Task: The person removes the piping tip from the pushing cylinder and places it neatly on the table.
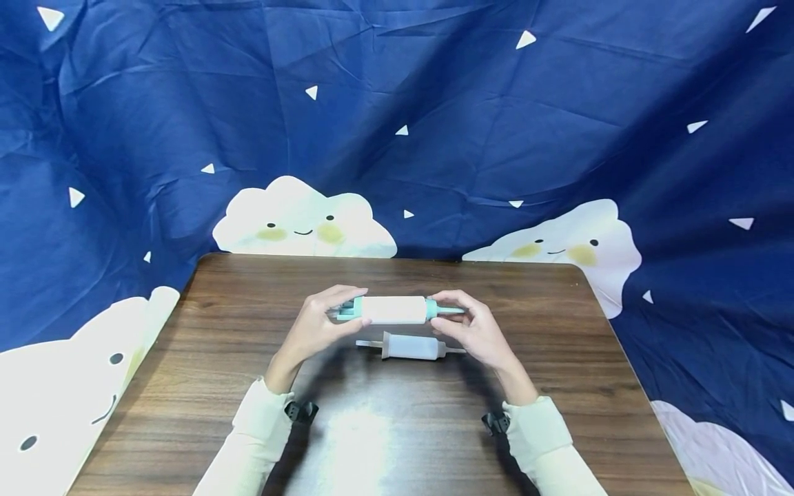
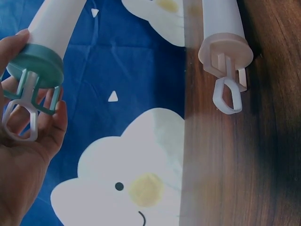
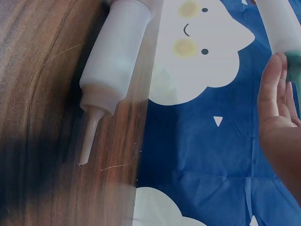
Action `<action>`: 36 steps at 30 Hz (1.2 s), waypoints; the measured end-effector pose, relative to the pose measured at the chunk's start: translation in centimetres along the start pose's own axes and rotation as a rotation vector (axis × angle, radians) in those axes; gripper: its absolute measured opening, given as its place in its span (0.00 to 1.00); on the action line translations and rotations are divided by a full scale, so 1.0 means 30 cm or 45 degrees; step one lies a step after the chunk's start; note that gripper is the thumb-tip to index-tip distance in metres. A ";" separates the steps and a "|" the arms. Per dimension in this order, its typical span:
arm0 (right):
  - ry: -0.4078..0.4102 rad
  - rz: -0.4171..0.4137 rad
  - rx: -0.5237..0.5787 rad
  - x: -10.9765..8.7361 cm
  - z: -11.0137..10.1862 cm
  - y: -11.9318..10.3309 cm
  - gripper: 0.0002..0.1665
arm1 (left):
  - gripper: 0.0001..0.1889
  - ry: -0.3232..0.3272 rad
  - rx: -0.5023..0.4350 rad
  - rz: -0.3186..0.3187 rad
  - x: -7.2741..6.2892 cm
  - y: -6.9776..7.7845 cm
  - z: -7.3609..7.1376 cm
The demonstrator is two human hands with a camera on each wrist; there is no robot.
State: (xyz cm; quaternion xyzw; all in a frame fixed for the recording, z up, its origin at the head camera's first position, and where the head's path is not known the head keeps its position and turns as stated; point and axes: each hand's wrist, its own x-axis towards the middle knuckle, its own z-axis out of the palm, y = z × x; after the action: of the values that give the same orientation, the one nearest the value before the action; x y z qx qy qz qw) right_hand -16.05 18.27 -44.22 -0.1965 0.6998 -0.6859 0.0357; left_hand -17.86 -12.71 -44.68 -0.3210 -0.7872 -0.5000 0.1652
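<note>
Both hands hold a white syringe (image 1: 394, 310) with teal ends level over the table. The left hand (image 1: 310, 331) grips its teal collar (image 2: 44, 61), thumb on one side and fingers on the other. A pale ring-shaped plunger handle (image 2: 34, 123) sticks out toward that palm. At the nozzle end, the right hand (image 1: 479, 332) pinches the teal cap (image 3: 293, 66) between thumb and fingers; the teal nozzle (image 1: 451, 311) points right. Just nearer to the person, a second syringe (image 1: 413, 347) with beige ends lies on the table, its ring handle (image 2: 228, 96) left and nozzle (image 3: 91, 134) right.
The brown wooden table (image 1: 205, 413) has rounded far corners. Behind it and along its sides hangs a dark blue cloth (image 1: 434, 83) printed with clouds and white triangles. Small black devices (image 1: 301, 412) sit at both wrists, by the pale sleeves (image 1: 263, 420).
</note>
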 end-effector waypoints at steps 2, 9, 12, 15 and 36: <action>0.005 -0.008 -0.011 0.003 0.002 -0.001 0.25 | 0.25 0.001 -0.013 0.010 -0.001 -0.004 -0.001; 0.048 -0.015 -0.062 0.005 0.009 -0.002 0.18 | 0.24 -0.006 -0.008 0.003 -0.001 -0.004 -0.001; 0.064 -0.037 -0.070 0.002 0.005 0.003 0.23 | 0.24 -0.009 -0.007 0.001 -0.002 -0.003 -0.002; 0.050 -0.027 -0.034 -0.003 0.004 0.013 0.23 | 0.25 -0.007 -0.010 -0.002 -0.005 -0.002 -0.004; 0.038 -0.079 -0.059 0.006 0.000 0.015 0.20 | 0.25 -0.003 -0.018 0.004 -0.006 -0.011 -0.004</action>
State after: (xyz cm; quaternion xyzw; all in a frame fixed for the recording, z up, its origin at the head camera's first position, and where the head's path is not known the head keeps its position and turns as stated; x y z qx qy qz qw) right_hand -16.30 18.19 -44.62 -0.2086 0.7095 -0.6731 -0.0005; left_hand -17.94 -12.98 -44.95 -0.3239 -0.7833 -0.5050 0.1628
